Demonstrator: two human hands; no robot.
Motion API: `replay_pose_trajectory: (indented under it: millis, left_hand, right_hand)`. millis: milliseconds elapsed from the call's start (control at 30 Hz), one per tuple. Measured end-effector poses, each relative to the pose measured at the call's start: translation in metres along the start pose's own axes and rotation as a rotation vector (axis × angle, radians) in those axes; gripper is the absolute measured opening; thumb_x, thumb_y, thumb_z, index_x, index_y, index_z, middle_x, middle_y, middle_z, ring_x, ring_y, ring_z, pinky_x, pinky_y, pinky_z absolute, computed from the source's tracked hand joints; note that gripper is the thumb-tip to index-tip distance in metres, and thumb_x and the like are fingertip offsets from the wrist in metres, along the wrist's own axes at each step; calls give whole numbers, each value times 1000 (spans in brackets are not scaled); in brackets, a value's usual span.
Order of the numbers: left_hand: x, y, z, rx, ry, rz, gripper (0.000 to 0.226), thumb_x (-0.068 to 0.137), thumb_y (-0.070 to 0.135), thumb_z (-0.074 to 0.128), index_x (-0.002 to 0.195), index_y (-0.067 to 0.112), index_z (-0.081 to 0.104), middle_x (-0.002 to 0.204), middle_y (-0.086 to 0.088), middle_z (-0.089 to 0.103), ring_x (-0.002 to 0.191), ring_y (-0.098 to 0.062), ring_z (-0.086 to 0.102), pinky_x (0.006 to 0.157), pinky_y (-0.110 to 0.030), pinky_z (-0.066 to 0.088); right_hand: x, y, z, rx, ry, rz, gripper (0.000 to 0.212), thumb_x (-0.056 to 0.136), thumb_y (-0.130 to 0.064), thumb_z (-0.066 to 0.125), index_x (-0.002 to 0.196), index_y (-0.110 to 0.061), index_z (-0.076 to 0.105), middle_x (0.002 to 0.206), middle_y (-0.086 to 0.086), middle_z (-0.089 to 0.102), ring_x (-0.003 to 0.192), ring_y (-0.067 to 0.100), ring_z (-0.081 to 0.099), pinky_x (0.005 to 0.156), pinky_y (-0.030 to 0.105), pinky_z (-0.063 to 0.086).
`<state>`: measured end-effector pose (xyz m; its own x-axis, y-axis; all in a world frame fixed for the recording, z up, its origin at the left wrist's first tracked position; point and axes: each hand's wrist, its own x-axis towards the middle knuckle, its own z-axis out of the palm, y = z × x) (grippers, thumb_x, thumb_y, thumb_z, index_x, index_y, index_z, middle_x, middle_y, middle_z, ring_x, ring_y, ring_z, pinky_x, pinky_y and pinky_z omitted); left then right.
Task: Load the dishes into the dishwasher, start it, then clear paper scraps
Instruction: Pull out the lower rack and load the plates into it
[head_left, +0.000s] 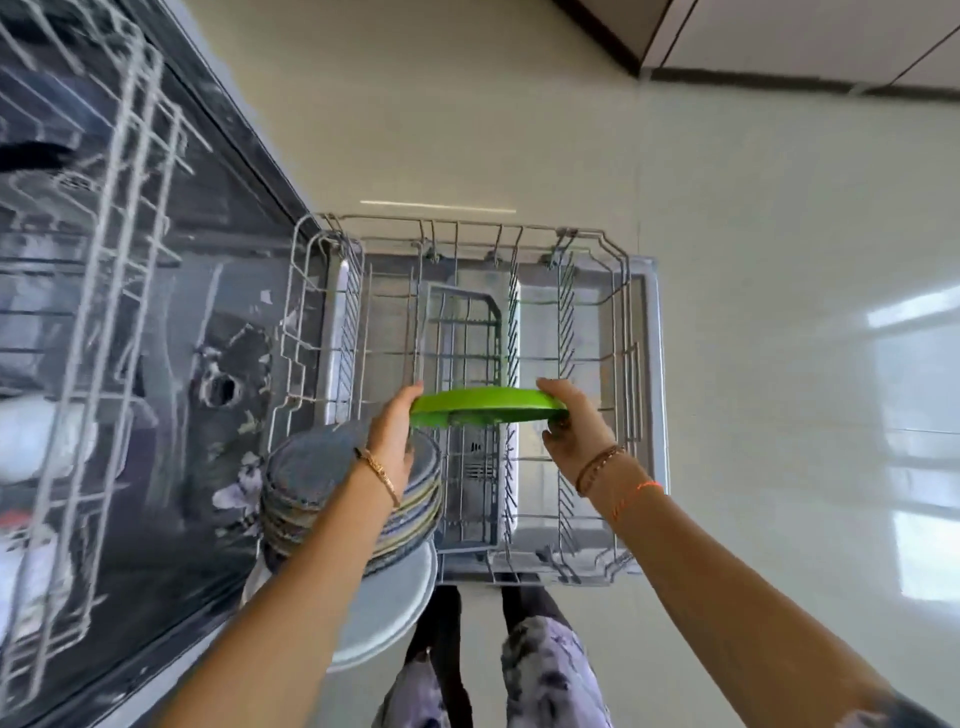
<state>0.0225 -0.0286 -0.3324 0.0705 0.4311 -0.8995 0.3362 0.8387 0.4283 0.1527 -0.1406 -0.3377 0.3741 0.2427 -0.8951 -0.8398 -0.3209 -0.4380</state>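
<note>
A green plate (485, 404) hangs level over the pulled-out lower rack (618, 291) of the dishwasher. My left hand (395, 431) holds its left rim and my right hand (574, 421) grips its right rim, thumb underneath. Under my left forearm a stack of blue-grey striped plates (306, 478) rests on a larger white plate (395, 597) at the rack's near left corner. A grey cutlery basket (467, 332) stands in the middle of the rack, below the green plate.
The open dishwasher cavity (171, 338) with its upper wire rack (104, 218) fills the left side. The rack sits on the lowered door (649, 322). Glossy pale floor (779, 260) spreads to the right. My legs (545, 670) stand at the door's near edge.
</note>
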Motion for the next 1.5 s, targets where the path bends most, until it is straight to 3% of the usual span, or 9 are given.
replay_pose_trajectory:
  millis: [67, 133, 333, 500, 733, 900, 1133, 1300, 1500]
  left_hand:
    - [25, -4, 4, 37, 43, 9, 17, 89, 34, 54, 81, 19, 55, 84, -6, 51, 66, -11, 44, 59, -21, 36]
    - [46, -6, 5, 93, 95, 22, 25, 90, 34, 52, 71, 17, 49, 70, 0, 39, 60, -10, 34, 55, -21, 28]
    - [88, -4, 17, 192, 124, 56, 48, 91, 35, 51, 125, 1, 51, 111, -10, 56, 103, -23, 53, 82, -28, 43]
    - [108, -6, 20, 200, 119, 58, 47, 91, 36, 53, 123, 2, 54, 80, 0, 49, 64, -10, 45, 58, -21, 38]
    - [118, -8, 17, 301, 109, 47, 32, 93, 42, 47, 93, 10, 52, 75, -3, 42, 66, -13, 41, 60, -22, 37]
    - [121, -20, 22, 323, 92, 12, 54, 95, 43, 42, 132, 4, 42, 75, 4, 35, 76, -15, 42, 74, -28, 40]
    - [129, -26, 29, 276, 120, 21, 52, 96, 40, 42, 131, 2, 44, 91, -5, 50, 77, -16, 46, 68, -27, 41]
    - [134, -23, 22, 289, 200, 37, 36, 94, 36, 48, 70, 9, 48, 81, -8, 49, 69, -15, 45, 78, -29, 40]
    - [139, -29, 16, 276, 150, 78, 29, 92, 20, 54, 65, 12, 48, 70, -2, 46, 70, -16, 44, 78, -29, 37]
  right_hand:
    - [23, 4, 5, -53, -21, -20, 19, 65, -31, 70, 70, -21, 54, 79, -3, 41, 71, 9, 38, 66, 21, 31]
    - [41, 7, 10, -78, -51, -11, 19, 65, -33, 68, 74, -24, 55, 85, -4, 43, 76, 7, 41, 71, 21, 32]
    - [89, 25, 9, -57, -34, 49, 10, 83, -26, 61, 83, -21, 53, 81, -5, 43, 75, 5, 41, 75, 19, 32]
    - [102, 37, 8, -47, -16, 65, 7, 85, -25, 59, 80, -22, 54, 77, -5, 41, 70, 6, 38, 68, 19, 31]
    - [115, 36, 17, -127, -17, 56, 18, 83, -23, 61, 95, -15, 51, 77, -3, 43, 71, 7, 39, 66, 20, 33]
    - [122, 33, 14, -147, 1, 36, 45, 72, -26, 68, 110, -12, 47, 80, -3, 42, 75, 6, 40, 76, 21, 33]
    - [128, 47, 4, -144, 43, 44, 51, 84, -27, 61, 130, -10, 44, 114, 5, 47, 109, 15, 41, 92, 26, 27]
    - [125, 55, 16, -106, 24, 12, 71, 70, -36, 70, 132, -12, 44, 118, 5, 47, 106, 14, 42, 86, 25, 32]
    - [126, 58, 16, -197, 22, -58, 65, 83, -28, 65, 139, -13, 34, 135, 11, 40, 111, 15, 37, 93, 28, 26]
